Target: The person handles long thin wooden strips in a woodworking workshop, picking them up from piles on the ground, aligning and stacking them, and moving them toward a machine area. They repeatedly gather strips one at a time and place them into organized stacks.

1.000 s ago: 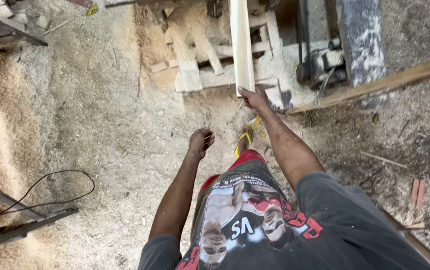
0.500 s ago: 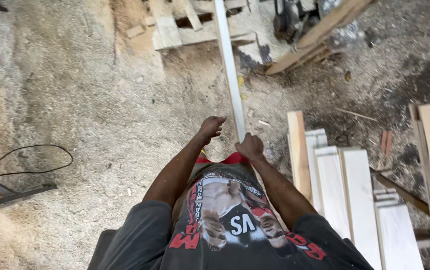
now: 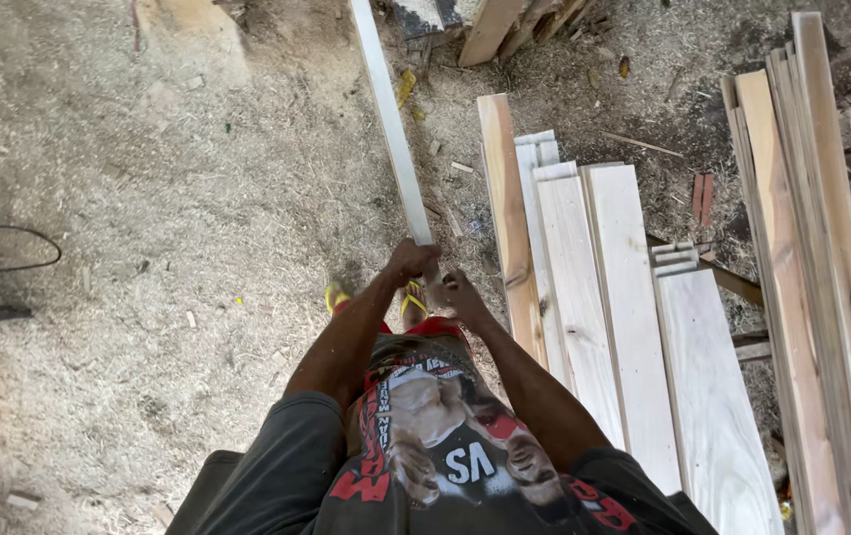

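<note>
Pale, narrow wooden batten is what we grip at its near end, left hand and right hand fingers closed round it, stacked light planks just right of them.

Soft, even daylight fills the view, with no hard shadows. The pale planed wooden boards on the right look slightly overexposed. Focus seems fairly sharp, though straight lines bow towards the wide-angle edges.
</note>
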Tool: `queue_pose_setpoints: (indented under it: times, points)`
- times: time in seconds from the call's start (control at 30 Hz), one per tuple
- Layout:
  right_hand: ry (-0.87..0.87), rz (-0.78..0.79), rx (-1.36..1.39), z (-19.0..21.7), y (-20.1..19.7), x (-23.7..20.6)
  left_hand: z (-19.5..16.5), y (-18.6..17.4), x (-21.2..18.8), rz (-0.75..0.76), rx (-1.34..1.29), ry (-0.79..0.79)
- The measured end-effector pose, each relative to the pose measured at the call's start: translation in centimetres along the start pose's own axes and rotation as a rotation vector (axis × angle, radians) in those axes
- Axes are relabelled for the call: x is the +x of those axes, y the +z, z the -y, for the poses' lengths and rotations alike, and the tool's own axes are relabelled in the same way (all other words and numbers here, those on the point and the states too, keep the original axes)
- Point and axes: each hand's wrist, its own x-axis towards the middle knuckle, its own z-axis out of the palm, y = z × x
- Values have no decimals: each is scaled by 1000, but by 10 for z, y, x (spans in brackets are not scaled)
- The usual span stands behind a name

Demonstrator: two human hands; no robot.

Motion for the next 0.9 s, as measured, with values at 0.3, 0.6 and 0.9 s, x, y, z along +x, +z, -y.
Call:
queue_pose_setpoints:
  times: [0.3,0.6,0.9]
  points:
    - [539,542,1140,-63,46,-103,110,50,-119,18,-124,-31]
    - [458,420,781,-158,117,-221,247,62,-230,-137,82,93]
    - [446,283,666,-230,97,-293,316,119,-271,57,24,28]
